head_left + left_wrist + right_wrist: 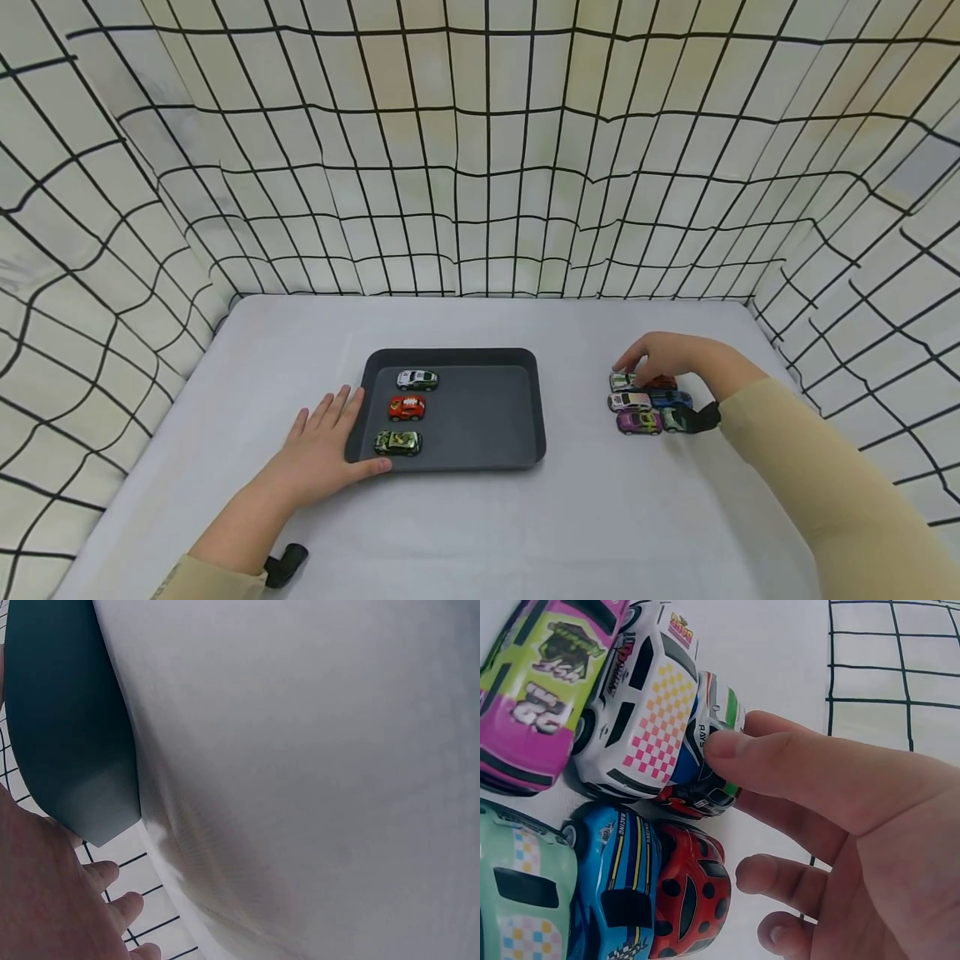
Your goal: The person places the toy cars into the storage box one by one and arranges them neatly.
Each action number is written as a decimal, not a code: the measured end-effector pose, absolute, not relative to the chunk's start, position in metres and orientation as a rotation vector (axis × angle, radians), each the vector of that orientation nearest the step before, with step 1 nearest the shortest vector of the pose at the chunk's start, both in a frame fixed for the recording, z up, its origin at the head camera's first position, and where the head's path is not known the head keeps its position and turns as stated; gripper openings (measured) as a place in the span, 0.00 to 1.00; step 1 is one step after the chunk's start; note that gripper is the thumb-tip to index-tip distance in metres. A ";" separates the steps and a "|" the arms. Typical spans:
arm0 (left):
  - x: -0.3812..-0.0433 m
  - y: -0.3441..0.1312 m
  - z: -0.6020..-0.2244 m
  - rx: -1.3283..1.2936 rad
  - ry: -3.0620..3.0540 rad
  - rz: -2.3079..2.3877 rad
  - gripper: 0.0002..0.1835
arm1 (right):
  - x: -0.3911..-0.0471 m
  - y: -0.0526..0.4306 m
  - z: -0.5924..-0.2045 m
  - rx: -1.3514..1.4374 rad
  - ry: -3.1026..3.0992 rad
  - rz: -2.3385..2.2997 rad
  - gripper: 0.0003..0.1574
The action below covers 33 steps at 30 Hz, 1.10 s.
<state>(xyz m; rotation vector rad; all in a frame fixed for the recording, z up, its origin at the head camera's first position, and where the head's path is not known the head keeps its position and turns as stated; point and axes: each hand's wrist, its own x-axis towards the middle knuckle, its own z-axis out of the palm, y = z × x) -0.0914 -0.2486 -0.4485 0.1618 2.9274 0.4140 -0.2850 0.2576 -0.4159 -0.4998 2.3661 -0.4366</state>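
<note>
My left hand point(322, 446) lies with spread fingers at the left side of the grey tray point(480, 433), thumb at its front rim. In the left wrist view the tray point(67, 712) hides part of the hand point(45, 900). Inside the tray, a white and black toy car point(417, 380), a red toy car point(407, 407) and a green camouflage toy car point(398, 442) form a column. My right hand point(671, 354) pinches a white, green and red toy car point(721, 705) between thumb and index finger, at the back of a cluster of toy cars.
Beside the pinched car sit a red ladybird-spotted car point(694, 892), a white checkered car point(649, 705), a blue striped car point(619, 877), a purple and lime car point(547, 690) and a pale green car point(525, 885). Black netting point(487, 167) surrounds the white table point(525, 533).
</note>
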 end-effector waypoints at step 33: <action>-0.092 -0.250 -0.451 0.159 2.936 0.412 0.68 | -0.285 0.250 -0.423 -0.506 2.350 -0.436 0.26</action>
